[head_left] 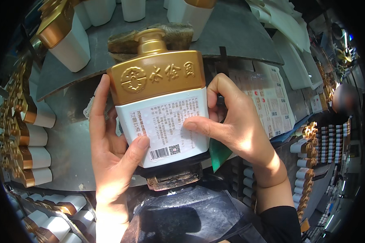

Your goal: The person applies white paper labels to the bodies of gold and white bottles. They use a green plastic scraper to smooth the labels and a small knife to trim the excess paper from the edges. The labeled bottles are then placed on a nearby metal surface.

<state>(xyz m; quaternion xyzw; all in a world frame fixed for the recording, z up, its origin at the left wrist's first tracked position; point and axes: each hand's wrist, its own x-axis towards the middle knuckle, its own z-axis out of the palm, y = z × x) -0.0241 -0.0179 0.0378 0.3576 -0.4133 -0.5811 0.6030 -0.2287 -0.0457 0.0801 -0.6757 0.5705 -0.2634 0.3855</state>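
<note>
Gray tabletop (69,141) bends across a sunlit workroom whose rim falls off into black. Far to the right, a person (342,107) is blurred, and the shelves beyond are hard to make out. Several bottles along the upper edge are cut off, among them a gold-and-white one (65,40) at upper left.

Both hands hold a gold-shouldered white bottle (160,99), its neck pointing away from the wearer and its labelled face up. It sits between the palms, tilted slightly. The left hand (113,158) grips the left side, thumb on the lower left of the label (162,131); the right hand (239,125) closes on the right side, thumb lying across the label's print. Most of the fingertips behind the bottle are hidden.

Behind the neck, a wooden block (178,36) is partly covered by the bottle. Below the base lies a worn piece of wood (174,180), and a green piece (220,156) shows beside the right wrist. Printed sheets (271,101) lie beyond that hand. More bottles (34,135) line the left.
</note>
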